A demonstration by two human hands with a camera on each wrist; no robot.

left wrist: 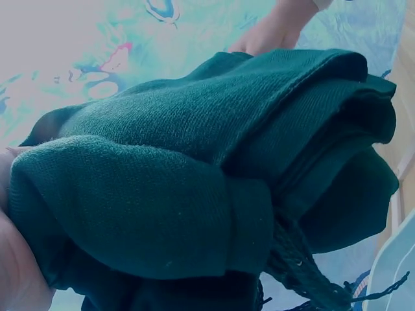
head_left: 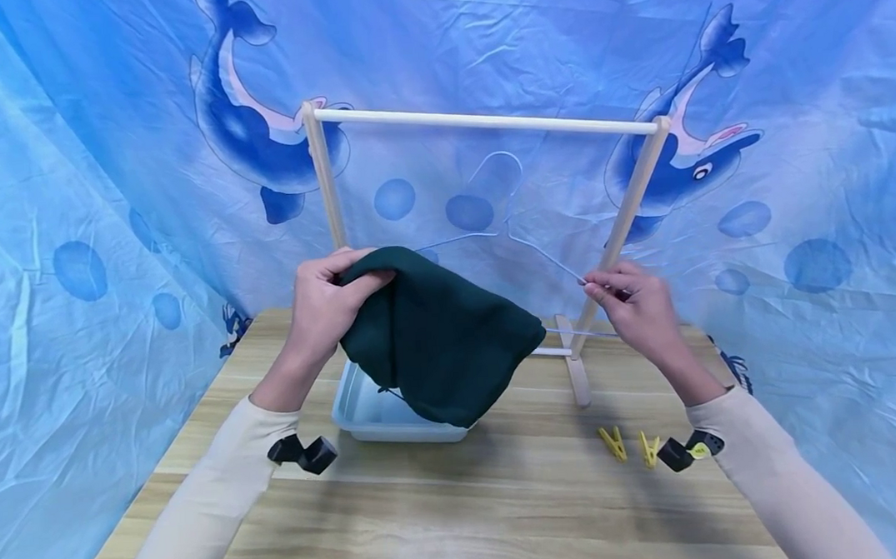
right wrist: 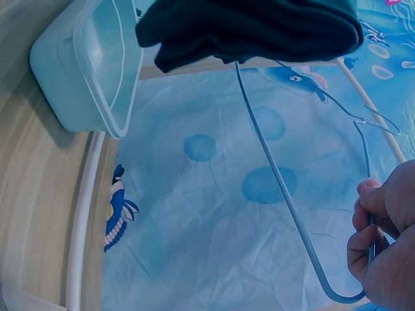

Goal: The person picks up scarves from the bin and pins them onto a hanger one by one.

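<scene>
My left hand point(head_left: 327, 301) grips the upper left corner of a dark green knit cloth point(head_left: 443, 338), thumb in front. A braided cord with loose ends dangles from the cloth point(left wrist: 149, 194) in the left wrist view. My right hand point(head_left: 637, 305) pinches the right shoulder of a light blue wire clothes hanger point(head_left: 546, 255), and its fingers curl round the wire point(right wrist: 279, 175) in the right wrist view. The hanger's left part goes out of sight behind or inside the cloth; its lower bar comes out at the cloth's right edge. The hook points up.
A wooden rack with a white top rod point(head_left: 486, 121) stands behind the hands. Under the cloth is a pale blue plastic basin point(head_left: 402, 434). Two yellow clothespins point(head_left: 613, 444) lie on the wooden table point(head_left: 458, 512) at the right. A blue dolphin-print curtain surrounds the table.
</scene>
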